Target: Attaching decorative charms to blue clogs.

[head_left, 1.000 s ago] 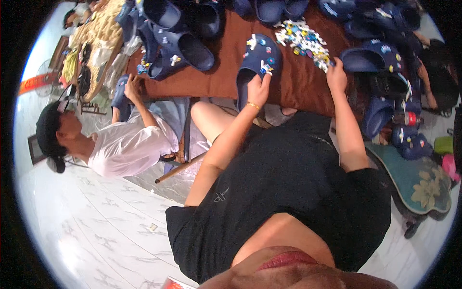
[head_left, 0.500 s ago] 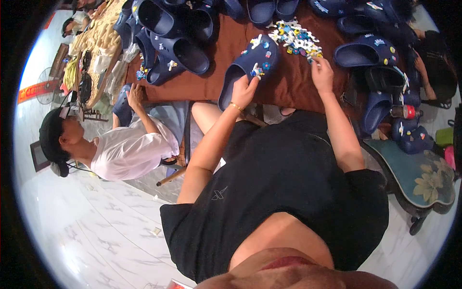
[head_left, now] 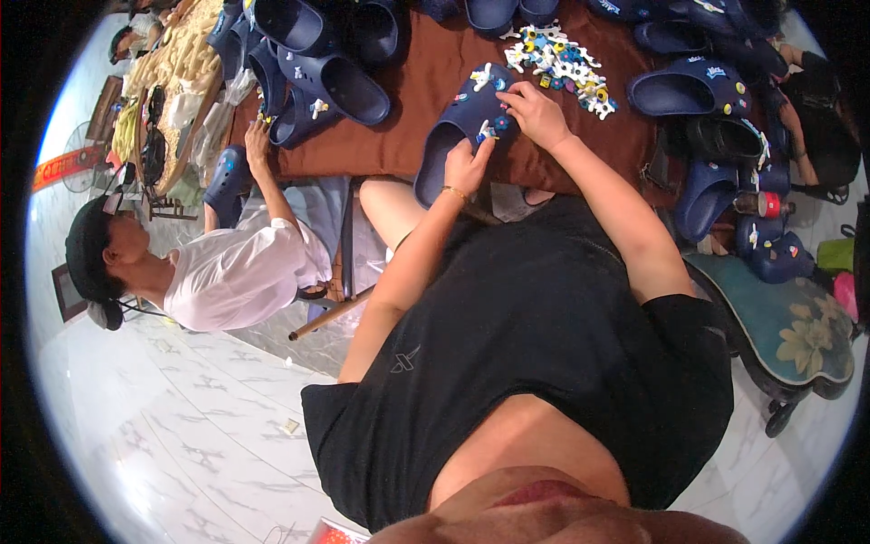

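Note:
My left hand (head_left: 467, 170) grips a navy clog (head_left: 441, 134) by its side, near the table's front edge. Several small charms, white, blue and colourful, sit on the clog's upper. My right hand (head_left: 536, 113) reaches over to the clog's toe part, its fingertips pinched together against the upper. Whatever lies between those fingertips is too small to make out. Just beyond the clog, on the brown cloth, is a loose pile of white, yellow and blue shoe charms (head_left: 562, 65).
More navy clogs (head_left: 335, 86) are heaped on the brown-covered table (head_left: 598, 150) at left, and others (head_left: 675, 95) at right. A co-worker (head_left: 231, 281) in white sits at my left with a clog (head_left: 227, 181). A bottle (head_left: 763, 205) and a padded chair (head_left: 779, 335) are at right.
My right hand has moved left from the charm pile to the clog's upper. My left hand keeps its grip. The co-worker's hand has reached forward to the table's edge.

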Motion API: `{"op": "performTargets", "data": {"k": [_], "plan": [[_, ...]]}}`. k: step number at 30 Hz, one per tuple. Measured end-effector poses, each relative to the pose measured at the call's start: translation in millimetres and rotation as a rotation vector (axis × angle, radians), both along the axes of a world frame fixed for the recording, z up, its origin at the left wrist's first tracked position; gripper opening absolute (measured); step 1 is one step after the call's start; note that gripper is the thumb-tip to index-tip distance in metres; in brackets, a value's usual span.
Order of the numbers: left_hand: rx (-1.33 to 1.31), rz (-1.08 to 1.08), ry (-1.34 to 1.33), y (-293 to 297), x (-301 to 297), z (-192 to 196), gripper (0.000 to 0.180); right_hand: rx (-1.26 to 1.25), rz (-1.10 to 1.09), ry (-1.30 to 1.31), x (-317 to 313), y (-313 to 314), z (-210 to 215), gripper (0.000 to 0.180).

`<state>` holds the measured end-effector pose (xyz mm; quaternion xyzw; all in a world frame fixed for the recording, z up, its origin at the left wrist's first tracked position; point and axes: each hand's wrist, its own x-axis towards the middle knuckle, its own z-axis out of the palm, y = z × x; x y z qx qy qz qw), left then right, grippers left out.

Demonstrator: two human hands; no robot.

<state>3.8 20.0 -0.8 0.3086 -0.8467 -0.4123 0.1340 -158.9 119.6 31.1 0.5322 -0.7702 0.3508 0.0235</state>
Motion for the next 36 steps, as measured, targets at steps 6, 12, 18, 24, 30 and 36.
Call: {"op": "performTargets", "data": {"k": [6, 12, 18, 24, 30, 36], "plan": [[0.043, 0.019, -0.019, -1.4, -2.3, -2.1, 0.039, 0.018, 0.040, -0.004, -9.5, -5.4, -1.5, 0.016], [0.010, 0.044, -0.012, 2.9, -2.9, 4.0, 0.048, 0.027, -0.215, -0.068, -25.0, 7.7, -10.5, 0.012], [-0.012, 0.040, 0.009, 4.7, -0.2, 7.0, 0.052, 0.038, -0.420, 0.117, -38.6, -7.9, -4.6, 0.027], [0.008, 0.037, -0.007, 5.0, -2.8, 8.8, 0.052, 0.006, -0.205, 0.062, -13.7, -32.0, -9.6, 0.029], [0.034, 0.037, 0.009, 2.2, -3.8, 5.4, 0.056, 0.221, -0.162, 0.023, -19.9, -42.0, 11.2, 0.026], [0.027, 0.021, -0.072, 2.0, -4.3, 13.3, 0.056, 0.359, -0.060, -0.053, -39.6, -56.4, 5.9, 0.019]]}}
